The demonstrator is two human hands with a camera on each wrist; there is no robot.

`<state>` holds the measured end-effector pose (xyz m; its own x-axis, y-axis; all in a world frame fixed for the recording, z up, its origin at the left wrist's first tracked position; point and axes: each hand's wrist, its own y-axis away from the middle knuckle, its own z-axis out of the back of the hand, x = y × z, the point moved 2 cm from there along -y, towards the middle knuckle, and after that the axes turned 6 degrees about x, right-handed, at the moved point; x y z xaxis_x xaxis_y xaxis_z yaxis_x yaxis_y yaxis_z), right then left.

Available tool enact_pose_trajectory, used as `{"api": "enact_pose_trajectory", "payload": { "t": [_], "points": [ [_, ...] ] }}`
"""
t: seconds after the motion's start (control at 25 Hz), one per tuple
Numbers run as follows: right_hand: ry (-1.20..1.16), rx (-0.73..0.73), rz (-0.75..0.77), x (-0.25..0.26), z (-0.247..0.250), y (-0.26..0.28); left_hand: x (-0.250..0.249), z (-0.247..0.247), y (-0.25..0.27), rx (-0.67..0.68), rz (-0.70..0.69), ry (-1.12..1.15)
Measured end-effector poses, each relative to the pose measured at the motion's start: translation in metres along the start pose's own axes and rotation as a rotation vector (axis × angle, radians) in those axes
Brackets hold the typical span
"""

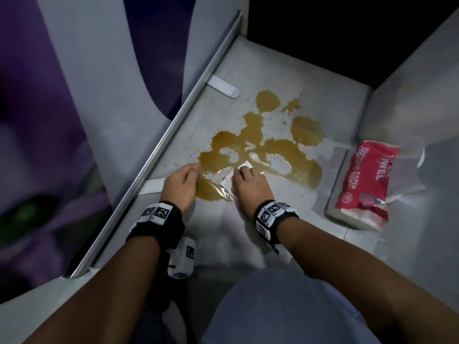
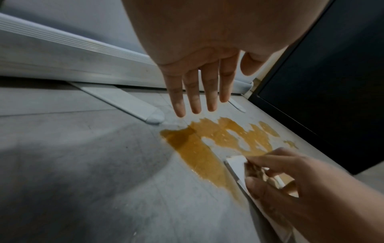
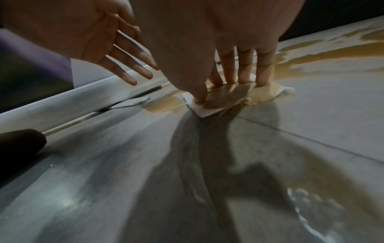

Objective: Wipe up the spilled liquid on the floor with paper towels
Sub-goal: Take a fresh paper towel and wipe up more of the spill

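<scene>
Right hand presses a towel into the spill; left hand hovers beside it.

Head view: the brown spill (image 1: 260, 150) spreads over the grey floor (image 1: 285, 219); the right hand (image 1: 248, 184) presses a white towel (image 1: 234, 173) on the spill's near edge, the left hand (image 1: 181, 181) is just beside it above the floor, and a red towel pack (image 1: 365, 184) lies well apart to the right. Left wrist view: the left hand's fingers (image 2: 195, 92) are straight and spread, holding nothing, above the spill's edge by a white rail (image 2: 72, 65). Right wrist view: straight fingers (image 3: 245, 69) and thumb push down on the towel, soaked brown, lying half in the liquid.
</scene>
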<state>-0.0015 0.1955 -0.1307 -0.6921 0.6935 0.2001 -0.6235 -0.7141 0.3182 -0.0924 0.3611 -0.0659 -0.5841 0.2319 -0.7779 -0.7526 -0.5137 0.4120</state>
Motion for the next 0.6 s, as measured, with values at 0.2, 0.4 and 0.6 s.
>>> {"api": "enact_pose_trajectory", "payload": {
  "t": [0.2, 0.4, 0.6],
  "points": [
    [-0.071, -0.033, 0.051, -0.005, -0.002, 0.003, 0.002, 0.002, 0.004, -0.027, 0.039, 0.025],
    [-0.269, -0.057, 0.048, -0.010, 0.011, 0.009, 0.002, 0.006, 0.001, -0.052, 0.044, 0.022],
    [-1.065, -0.172, -0.110, -0.009, 0.033, 0.010, 0.010, 0.008, -0.004, -0.086, 0.058, 0.043]
  ]
}}
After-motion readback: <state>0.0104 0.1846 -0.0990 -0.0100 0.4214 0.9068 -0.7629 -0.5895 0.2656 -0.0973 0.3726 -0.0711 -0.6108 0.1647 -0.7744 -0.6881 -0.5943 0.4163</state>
